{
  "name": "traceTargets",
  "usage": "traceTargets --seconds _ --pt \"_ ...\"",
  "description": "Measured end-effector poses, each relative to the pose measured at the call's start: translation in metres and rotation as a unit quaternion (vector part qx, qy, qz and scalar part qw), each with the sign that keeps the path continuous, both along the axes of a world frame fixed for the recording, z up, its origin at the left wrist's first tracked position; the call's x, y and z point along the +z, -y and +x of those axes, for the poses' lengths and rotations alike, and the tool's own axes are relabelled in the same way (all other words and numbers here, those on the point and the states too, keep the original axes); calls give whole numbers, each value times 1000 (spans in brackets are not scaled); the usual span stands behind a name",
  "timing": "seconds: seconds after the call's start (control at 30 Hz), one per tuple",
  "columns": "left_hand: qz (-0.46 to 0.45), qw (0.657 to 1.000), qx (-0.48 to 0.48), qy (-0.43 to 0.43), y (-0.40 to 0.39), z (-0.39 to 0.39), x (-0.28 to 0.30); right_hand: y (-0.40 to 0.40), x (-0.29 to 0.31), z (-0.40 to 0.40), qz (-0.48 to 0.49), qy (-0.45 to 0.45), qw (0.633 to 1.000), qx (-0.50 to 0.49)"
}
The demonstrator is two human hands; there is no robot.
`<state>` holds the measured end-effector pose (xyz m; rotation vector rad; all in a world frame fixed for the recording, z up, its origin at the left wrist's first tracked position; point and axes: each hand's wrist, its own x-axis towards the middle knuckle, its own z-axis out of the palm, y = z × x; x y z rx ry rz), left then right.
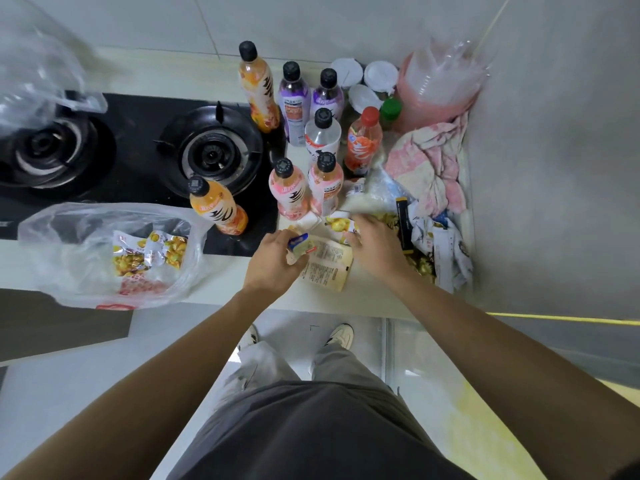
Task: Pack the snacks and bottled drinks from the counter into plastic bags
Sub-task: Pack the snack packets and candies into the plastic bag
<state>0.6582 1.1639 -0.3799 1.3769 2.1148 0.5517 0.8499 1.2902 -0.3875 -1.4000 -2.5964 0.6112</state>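
My left hand (273,263) grips a small snack packet (300,244) with a blue and yellow wrapper, just above a beige packet (327,266) lying on the counter. My right hand (375,245) rests on a yellow snack packet (337,225) at the edge of a pile of snack packets (440,247); whether it grips it is unclear. An open clear plastic bag (86,258) lies at the left with yellow snack packets (152,252) inside. Several bottled drinks (322,140) stand behind my hands, an orange bottle (216,207) nearest the bag.
A black gas hob (138,161) with two burners fills the left of the counter. Another clear bag (38,74) hangs at top left. A pink cloth (433,164), stacked plastic cups (443,84) and white lidded tubs (381,76) crowd the right corner by the wall.
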Motion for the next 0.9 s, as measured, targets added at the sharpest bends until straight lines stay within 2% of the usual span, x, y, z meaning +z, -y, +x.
traceTargets --seconds 0.07,0.13,0.3,0.5,0.67,0.9 --pt "5 1000 12 1 11 -11 4 13 5 -5 -26 -31 999 -28" --pt "15 1000 15 0 21 -21 9 27 7 -13 -93 -90 989 -72" --pt "44 999 29 7 52 -53 23 64 18 -52 -262 -224 924 -167" --pt "59 996 61 -16 102 -119 40 118 40 -123 -285 -285 901 -163" --pt "18 989 140 -44 140 -191 41 153 44 -206 -285 -272 911 -122" --pt "-52 984 161 -50 157 -269 27 185 36 -311 -272 -158 940 -130"
